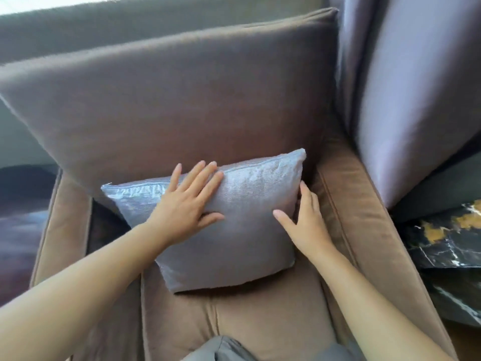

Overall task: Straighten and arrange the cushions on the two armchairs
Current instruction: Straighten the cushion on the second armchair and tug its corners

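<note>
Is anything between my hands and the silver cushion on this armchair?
Nothing visible. The left hand lies flat on the silver cushion, and the right hand touches its right edge beside the armrest.

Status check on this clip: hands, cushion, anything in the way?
Left hand flat on silver cushion, open. Right hand open at its right edge. Cushion leans on brown back cushion, slightly askew. Nothing in the way.
</note>
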